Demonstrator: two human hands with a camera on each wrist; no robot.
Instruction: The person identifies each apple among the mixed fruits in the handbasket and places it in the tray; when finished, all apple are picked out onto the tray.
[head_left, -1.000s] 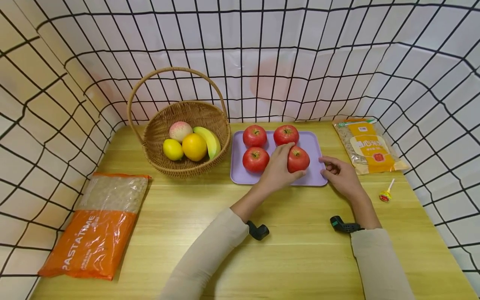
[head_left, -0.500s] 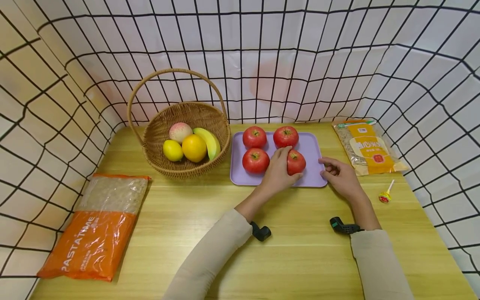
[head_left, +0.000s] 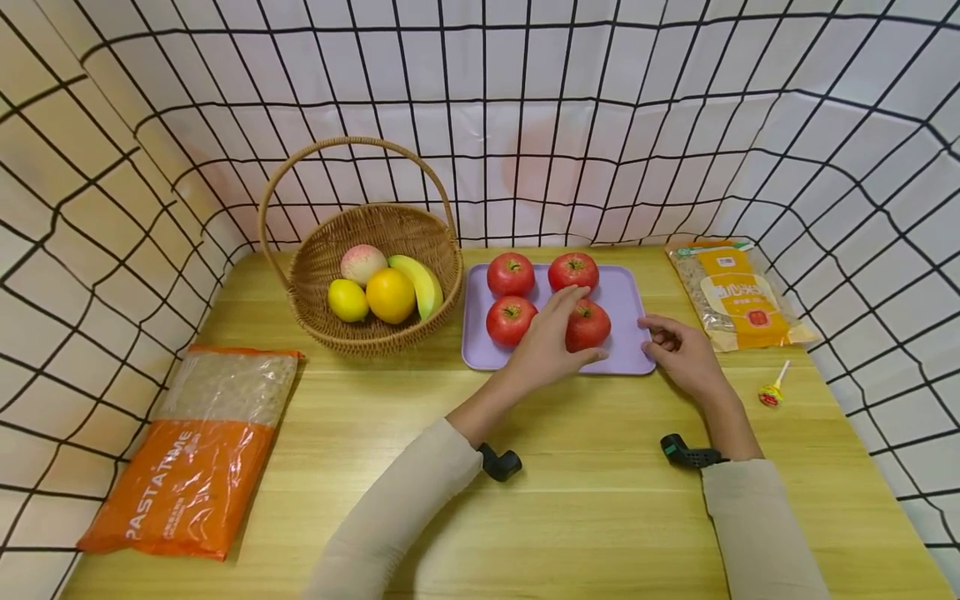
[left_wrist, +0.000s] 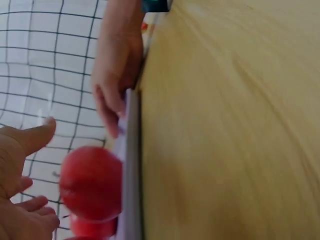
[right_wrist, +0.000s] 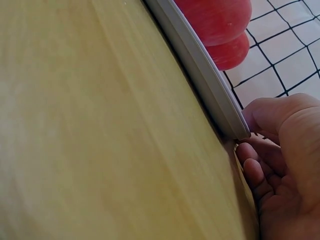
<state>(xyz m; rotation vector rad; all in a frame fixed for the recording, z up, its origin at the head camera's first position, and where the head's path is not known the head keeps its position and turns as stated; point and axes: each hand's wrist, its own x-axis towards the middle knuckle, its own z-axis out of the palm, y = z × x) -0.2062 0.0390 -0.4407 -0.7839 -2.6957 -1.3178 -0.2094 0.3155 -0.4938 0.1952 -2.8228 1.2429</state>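
On the lilac tray [head_left: 626, 354] stand several red pomegranates in two rows. My left hand [head_left: 542, 343] is beside the front right pomegranate [head_left: 588, 325], fingers and thumb spread around its left and near sides. In the left wrist view, a gap shows between this hand [left_wrist: 25, 175] and the pomegranate [left_wrist: 92, 182]. My right hand [head_left: 684, 354] holds the tray's right edge; in the right wrist view its thumb lies on the tray rim [right_wrist: 212, 82] and the other fingers curl below.
Left of the tray, a wicker basket [head_left: 360, 340] holds a peach, a lemon, an orange and a banana. An orange pasta bag [head_left: 198, 467] lies at front left. A grain bag [head_left: 738, 292] and a lollipop [head_left: 770, 393] lie at right. White gridded cloth surrounds the table.
The front right pomegranate has moved left on the tray, closer to its neighbour. My left hand has loosened from it and shifted slightly left. The right hand has stayed at the tray edge.
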